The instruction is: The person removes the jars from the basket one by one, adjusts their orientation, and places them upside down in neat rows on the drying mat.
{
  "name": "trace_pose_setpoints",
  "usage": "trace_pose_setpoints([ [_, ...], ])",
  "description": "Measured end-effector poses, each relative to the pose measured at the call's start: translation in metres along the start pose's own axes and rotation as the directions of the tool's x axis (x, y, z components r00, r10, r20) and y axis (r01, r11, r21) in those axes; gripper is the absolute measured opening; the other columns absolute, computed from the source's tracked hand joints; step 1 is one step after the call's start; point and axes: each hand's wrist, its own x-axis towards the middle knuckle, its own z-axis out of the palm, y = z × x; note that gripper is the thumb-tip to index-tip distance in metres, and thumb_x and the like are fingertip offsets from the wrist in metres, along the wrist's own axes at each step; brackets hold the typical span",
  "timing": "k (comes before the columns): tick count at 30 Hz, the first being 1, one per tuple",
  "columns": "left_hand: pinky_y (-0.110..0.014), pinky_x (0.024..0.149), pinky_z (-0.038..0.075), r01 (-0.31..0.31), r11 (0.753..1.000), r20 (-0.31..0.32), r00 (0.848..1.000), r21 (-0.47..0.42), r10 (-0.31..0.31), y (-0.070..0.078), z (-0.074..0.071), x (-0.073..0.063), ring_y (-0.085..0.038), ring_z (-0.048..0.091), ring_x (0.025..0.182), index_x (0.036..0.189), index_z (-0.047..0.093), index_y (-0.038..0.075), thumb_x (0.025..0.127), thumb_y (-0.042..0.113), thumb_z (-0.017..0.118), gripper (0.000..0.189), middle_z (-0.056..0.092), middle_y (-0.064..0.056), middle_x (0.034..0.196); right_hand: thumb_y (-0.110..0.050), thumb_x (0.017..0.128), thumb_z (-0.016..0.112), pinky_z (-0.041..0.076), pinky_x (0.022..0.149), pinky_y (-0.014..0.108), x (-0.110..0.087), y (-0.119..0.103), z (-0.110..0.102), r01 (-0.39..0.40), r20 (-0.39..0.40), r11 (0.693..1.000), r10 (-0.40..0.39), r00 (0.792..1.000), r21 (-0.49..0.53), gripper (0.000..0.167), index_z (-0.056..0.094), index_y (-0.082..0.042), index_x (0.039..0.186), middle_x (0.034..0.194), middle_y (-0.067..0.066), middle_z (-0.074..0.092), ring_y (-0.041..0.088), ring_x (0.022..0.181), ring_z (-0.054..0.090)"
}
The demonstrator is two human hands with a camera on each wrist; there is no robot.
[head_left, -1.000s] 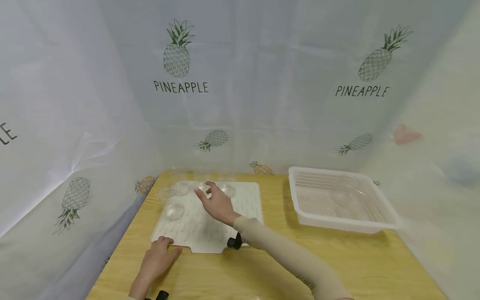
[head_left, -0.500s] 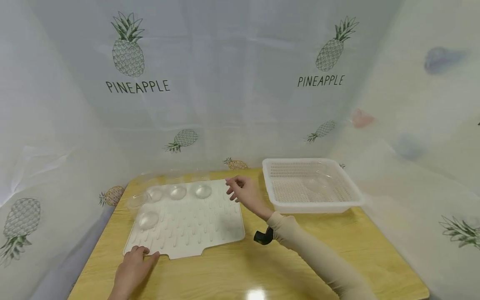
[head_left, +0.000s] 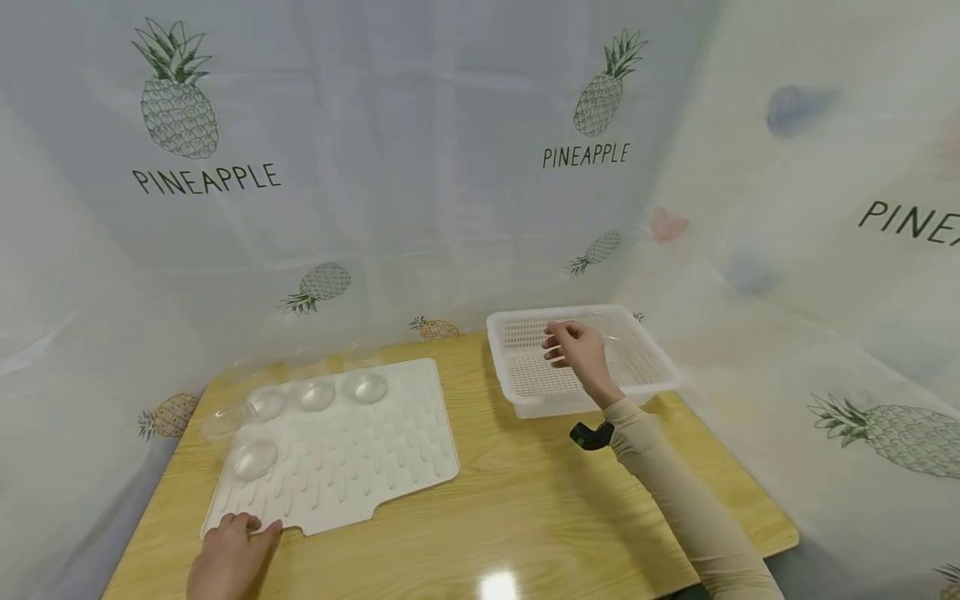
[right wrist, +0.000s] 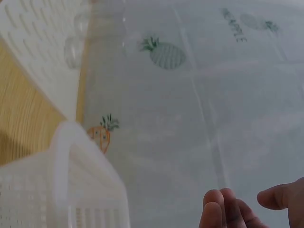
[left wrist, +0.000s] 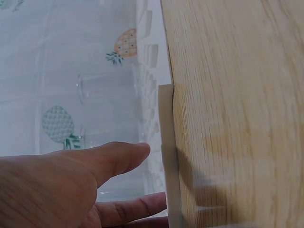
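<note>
Several clear glasses stand on a ribbed white drying board (head_left: 337,475), among them one glass (head_left: 253,460) at its left and another glass (head_left: 370,387) along the back row. At the board's front left corner, my left hand (head_left: 228,554) rests its fingers on the edge; in the left wrist view the thumb is straight and apart from the fingers. My right hand (head_left: 585,354) hangs over the white perforated basket (head_left: 543,407), holding nothing. Its thumb (right wrist: 275,197) is spread away from the fingers. Faint clear outlines show inside the basket, partly hidden behind this hand.
The wooden table (head_left: 480,508) stretches between board and basket and along the front. A pale curtain (head_left: 420,208) printed with pineapples closes in the back and both sides. A black wrist device (head_left: 591,436) sits under the right sleeve.
The head view has turned right. My right hand has moved from above the glasses, past the board's right side, to over the basket. My left hand has stayed at the board's corner.
</note>
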Motion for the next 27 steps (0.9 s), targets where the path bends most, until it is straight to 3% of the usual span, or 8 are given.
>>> trace_pose_setpoints([
  [5,-0.061,0.074,0.048,0.051,0.999,0.03,0.998,-0.003,-0.051,-0.009,0.0,0.001,-0.047,0.051,0.099,0.104,0.06,-0.006,0.09,0.063,0.05,0.07,0.055,-0.025,0.106,-0.037,0.097,0.056,0.06,0.065,0.032,0.015,0.02,-0.034,-0.023,-0.089,0.997,0.016,0.996,-0.08,0.035,0.066,-0.006,0.111,0.098,0.022,0.069,0.035,0.084,0.071],
  [12,-0.062,0.075,0.046,0.079,0.997,0.055,0.995,0.009,-0.079,-0.011,0.004,0.004,-0.048,0.051,0.097,0.103,0.061,-0.006,0.086,0.071,0.047,0.08,0.054,-0.028,0.106,-0.047,0.093,0.059,0.059,0.06,0.03,0.024,0.044,-0.071,-0.065,-0.222,0.985,0.028,0.975,-0.16,0.047,0.062,-0.006,0.116,0.102,0.024,0.069,0.01,0.064,0.068],
  [15,-0.062,0.074,0.046,0.097,0.995,0.059,0.993,0.017,-0.097,-0.01,0.006,0.005,-0.048,0.05,0.097,0.104,0.06,-0.006,0.084,0.075,0.046,0.084,0.053,-0.028,0.107,-0.049,0.092,0.059,0.058,0.062,0.034,0.027,0.049,-0.082,-0.106,-0.279,0.963,0.034,0.96,-0.248,0.05,0.061,-0.007,0.118,0.102,0.021,0.067,0.013,0.067,0.064],
  [17,-0.062,0.074,0.046,0.106,0.994,0.06,0.992,0.023,-0.107,-0.009,0.007,0.006,-0.049,0.05,0.097,0.104,0.06,-0.005,0.085,0.075,0.046,0.084,0.052,-0.028,0.108,-0.052,0.091,0.06,0.056,0.07,0.04,0.029,0.051,-0.089,-0.147,-0.302,0.941,0.051,0.952,-0.305,0.059,0.056,-0.005,0.126,0.109,0.022,0.063,0.024,0.08,0.064],
  [19,-0.062,0.074,0.046,0.116,0.993,0.059,0.991,0.028,-0.117,-0.008,0.007,0.007,-0.049,0.049,0.098,0.104,0.06,-0.005,0.086,0.074,0.046,0.082,0.051,-0.028,0.108,-0.058,0.088,0.06,0.052,0.083,0.047,0.03,0.052,-0.095,-0.198,-0.292,0.916,0.095,0.952,-0.349,0.077,0.043,-0.002,0.138,0.124,0.027,0.054,0.036,0.102,0.058],
  [22,-0.062,0.075,0.046,0.129,0.991,0.047,0.99,0.032,-0.13,-0.005,0.007,0.009,-0.049,0.048,0.098,0.104,0.06,-0.005,0.088,0.07,0.048,0.077,0.051,-0.028,0.108,-0.069,0.081,0.06,0.039,0.103,0.057,0.033,0.054,-0.102,-0.279,-0.207,0.877,0.212,0.955,-0.391,0.11,0.012,0.001,0.151,0.147,0.034,0.027,0.048,0.131,0.037],
  [25,-0.063,0.076,0.045,0.138,0.99,0.037,0.99,0.03,-0.139,-0.001,0.008,0.011,-0.05,0.047,0.1,0.103,0.06,-0.005,0.089,0.066,0.05,0.073,0.051,-0.027,0.107,-0.073,0.078,0.06,0.028,0.11,0.062,0.034,0.059,-0.105,-0.329,-0.094,0.827,0.323,0.942,-0.455,0.126,-0.008,0.003,0.151,0.154,0.035,0.005,0.052,0.14,0.018],
  [27,-0.063,0.076,0.045,0.136,0.99,0.038,0.99,0.03,-0.137,0.002,0.008,0.012,-0.049,0.047,0.099,0.103,0.06,-0.005,0.089,0.065,0.05,0.072,0.051,-0.027,0.107,-0.069,0.079,0.062,0.028,0.11,0.062,0.033,0.063,-0.106,-0.336,-0.041,0.798,0.365,0.93,-0.5,0.127,-0.013,0.006,0.149,0.154,0.037,0.002,0.053,0.14,0.016],
])
